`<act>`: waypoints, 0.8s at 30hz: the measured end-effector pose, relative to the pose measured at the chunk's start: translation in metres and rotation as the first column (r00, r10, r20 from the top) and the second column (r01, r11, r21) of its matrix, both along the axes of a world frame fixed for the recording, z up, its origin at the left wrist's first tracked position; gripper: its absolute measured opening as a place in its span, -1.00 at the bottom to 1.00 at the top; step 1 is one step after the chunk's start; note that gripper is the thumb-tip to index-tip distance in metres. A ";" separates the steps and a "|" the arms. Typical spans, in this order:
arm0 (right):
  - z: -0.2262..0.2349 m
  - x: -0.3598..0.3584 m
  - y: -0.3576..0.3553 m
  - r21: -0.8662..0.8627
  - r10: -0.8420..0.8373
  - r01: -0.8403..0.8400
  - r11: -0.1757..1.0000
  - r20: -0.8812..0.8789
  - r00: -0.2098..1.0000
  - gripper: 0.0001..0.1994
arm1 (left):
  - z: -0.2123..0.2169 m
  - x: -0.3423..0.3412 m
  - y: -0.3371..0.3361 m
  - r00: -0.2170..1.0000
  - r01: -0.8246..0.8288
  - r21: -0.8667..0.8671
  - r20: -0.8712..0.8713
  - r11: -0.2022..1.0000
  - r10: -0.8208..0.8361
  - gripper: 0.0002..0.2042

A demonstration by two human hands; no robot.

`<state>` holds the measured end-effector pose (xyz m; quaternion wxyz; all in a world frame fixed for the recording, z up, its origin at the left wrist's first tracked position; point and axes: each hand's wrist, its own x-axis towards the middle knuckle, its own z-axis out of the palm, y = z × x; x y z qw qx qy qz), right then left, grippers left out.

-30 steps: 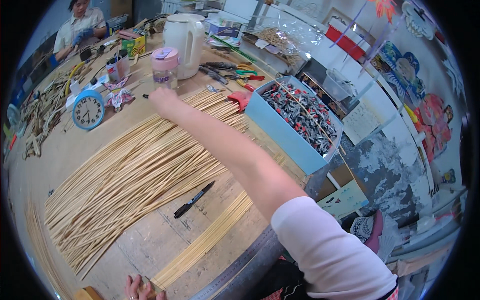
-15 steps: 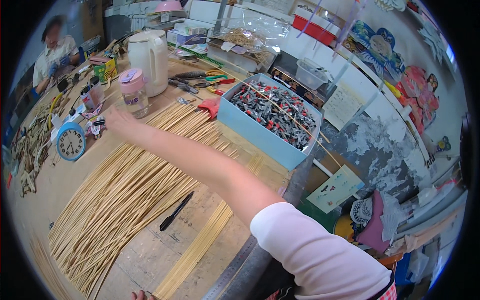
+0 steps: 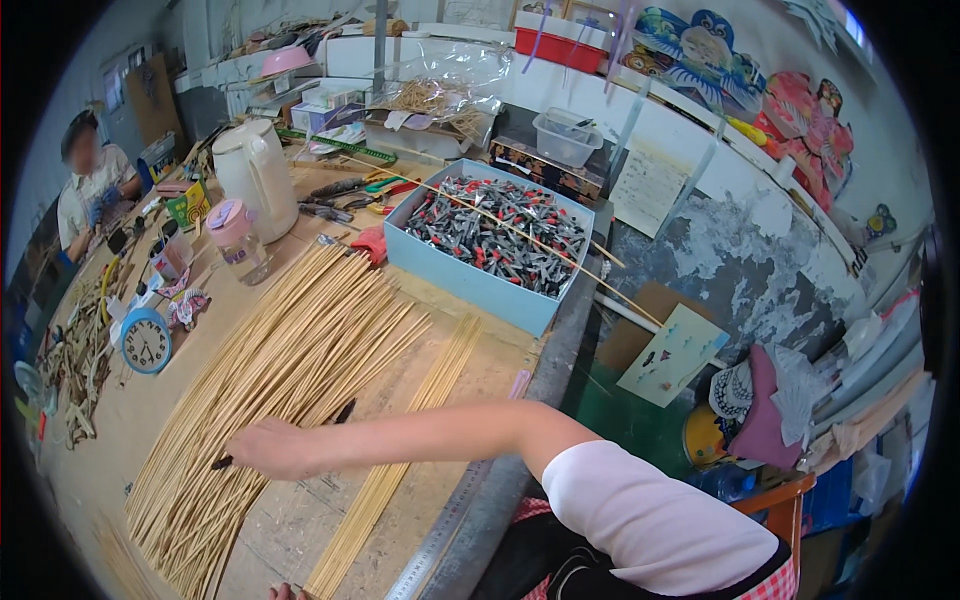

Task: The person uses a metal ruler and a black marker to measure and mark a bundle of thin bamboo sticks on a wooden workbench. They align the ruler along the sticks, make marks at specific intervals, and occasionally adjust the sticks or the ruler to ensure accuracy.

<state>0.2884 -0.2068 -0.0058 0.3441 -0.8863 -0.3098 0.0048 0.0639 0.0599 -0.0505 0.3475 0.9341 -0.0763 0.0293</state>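
One slim black object, pen-like in shape, is gripped in the right hand, the fingers curled closely around it and one end left poking out to the left. That hand is held over the lower half of the big spread of bamboo sticks; whether the sticks are touched by it cannot be told. Down at the bottom edge, only the fingertips of the left hand are shown, placed just beside the near end of the thin bamboo strips; how far it is opened, or whether anything is held, cannot be made out. Sticks and strips alike are laid out on the wooden tabletop, and the strips are crossed by the right forearm. A black pen is partly covered by that same forearm, right beside the larger spread. Nearer the table's edge, a metal ruler is laid. Farther up, a light-blue box is seen, filled with small red, black and grey clips.
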 end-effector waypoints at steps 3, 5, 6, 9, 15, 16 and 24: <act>-0.035 -0.011 0.001 0.098 0.041 -0.050 0.994 0.089 0.995 -0.92 | -0.004 0.001 -0.005 1.000 0.008 -0.012 -0.024 1.000 -0.008 -0.62; -0.019 -0.024 0.009 0.015 0.067 -0.069 0.998 0.096 0.993 -0.92 | -0.009 0.001 0.007 0.999 0.024 0.003 0.025 1.000 -0.024 -0.62; -0.012 -0.029 0.014 -0.027 0.082 -0.080 0.996 0.100 0.992 -0.92 | -0.011 0.000 0.012 0.998 0.030 0.010 0.049 1.000 -0.030 -0.62; -0.037 -0.040 0.011 0.075 0.059 -0.077 0.994 0.224 0.973 -0.89 | -0.017 0.002 0.004 0.998 0.051 -0.050 0.029 0.997 -0.049 -0.62; -0.017 -0.052 0.021 -0.056 0.175 -0.168 0.984 0.177 0.969 -0.85 | -0.017 -0.003 0.011 0.999 -0.046 -0.112 0.012 0.993 0.047 -0.63; -0.014 -0.063 0.006 -0.111 0.145 -0.129 0.985 0.158 0.977 -0.85 | -0.020 -0.001 0.000 1.000 0.005 -0.094 0.015 0.996 -0.004 -0.63; -0.012 -0.062 0.014 -0.148 0.121 -0.116 0.982 0.022 0.992 -0.80 | -0.005 -0.001 0.002 0.997 0.017 0.010 0.076 1.000 -0.017 -0.60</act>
